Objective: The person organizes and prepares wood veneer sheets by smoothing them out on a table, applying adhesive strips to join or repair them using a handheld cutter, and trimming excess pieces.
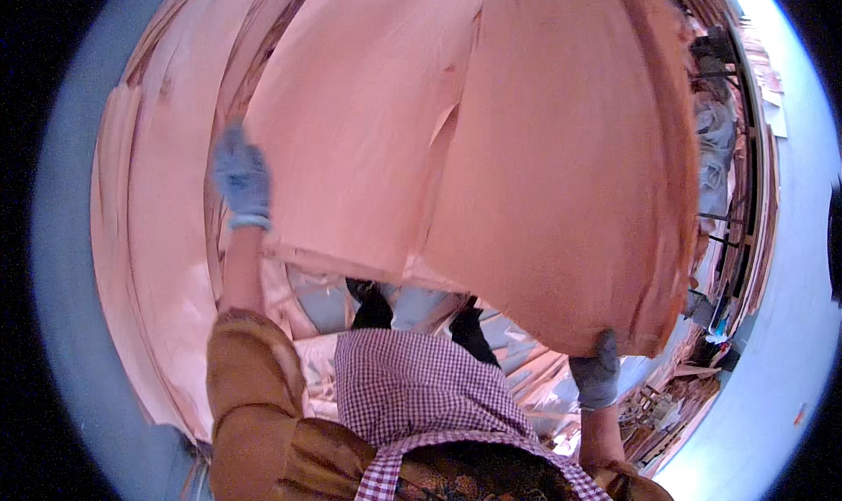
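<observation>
A large thin reddish-tan sheet that looks like wood veneer spreads out before me, its right side curved and its near corner bent up. My right hand, in a grey glove, pinches this sheet at the near right edge, thumb on top. Beside it on the left lies another pale veneer sheet, the two meeting along an uneven seam with a narrow gap. My left hand, in a blue-grey glove, is at the left edge of the pale sheet; motion smears its fingers, so its hold is unclear.
More long veneer sheets are stacked along the left. Scraps and strips of veneer litter the floor around my feet. On the right stand a dark rack and crumpled plastic wrapping, with broken pieces piled nearer me.
</observation>
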Motion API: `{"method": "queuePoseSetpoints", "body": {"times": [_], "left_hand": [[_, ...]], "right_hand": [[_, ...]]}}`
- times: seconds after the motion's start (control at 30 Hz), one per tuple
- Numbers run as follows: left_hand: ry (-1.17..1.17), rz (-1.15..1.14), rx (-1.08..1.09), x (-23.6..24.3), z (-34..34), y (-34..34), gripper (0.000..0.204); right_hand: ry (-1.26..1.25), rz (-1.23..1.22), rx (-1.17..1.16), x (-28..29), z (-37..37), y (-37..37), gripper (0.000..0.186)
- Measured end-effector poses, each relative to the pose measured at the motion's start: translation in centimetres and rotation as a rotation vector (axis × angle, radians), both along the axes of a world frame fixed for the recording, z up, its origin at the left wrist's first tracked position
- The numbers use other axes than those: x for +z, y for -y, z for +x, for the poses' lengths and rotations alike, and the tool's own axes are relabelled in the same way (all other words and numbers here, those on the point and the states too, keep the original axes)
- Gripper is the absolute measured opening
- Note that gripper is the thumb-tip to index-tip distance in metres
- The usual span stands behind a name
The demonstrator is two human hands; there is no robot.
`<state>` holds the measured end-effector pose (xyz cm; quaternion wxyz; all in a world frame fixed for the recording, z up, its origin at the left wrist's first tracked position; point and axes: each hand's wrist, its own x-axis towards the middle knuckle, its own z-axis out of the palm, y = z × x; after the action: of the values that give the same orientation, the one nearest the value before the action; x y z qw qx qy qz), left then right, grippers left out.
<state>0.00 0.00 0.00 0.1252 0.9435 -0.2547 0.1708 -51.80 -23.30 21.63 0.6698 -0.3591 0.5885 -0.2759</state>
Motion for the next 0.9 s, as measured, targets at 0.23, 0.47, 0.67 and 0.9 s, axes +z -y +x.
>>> {"method": "queuePoseSetpoints", "body": {"times": [0.23, 0.47, 0.67, 0.9], "left_hand": [[-1.82, -0.221, 0.425, -13.4, -30.6, 0.2, 0.061], [-0.982, -0.105, 0.46, -16.6, -35.0, 7.9, 0.09], [-1.307, 0.045, 0.383, -17.2, -34.4, 12.6, 0.071], [-0.62, -0.052, 0.26, -13.4, -41.7, 13.9, 0.051]], "right_hand": [[0.077, -0.033, -0.253, 6.1, 2.6, 3.2, 0.07], [-1.136, -1.123, 0.568, 5.4, -11.0, 10.3, 0.063], [-0.932, -1.032, 0.505, 4.2, -16.8, 13.2, 0.062], [-0.798, -1.026, 0.354, 3.1, -17.9, 13.9, 0.055]]}}
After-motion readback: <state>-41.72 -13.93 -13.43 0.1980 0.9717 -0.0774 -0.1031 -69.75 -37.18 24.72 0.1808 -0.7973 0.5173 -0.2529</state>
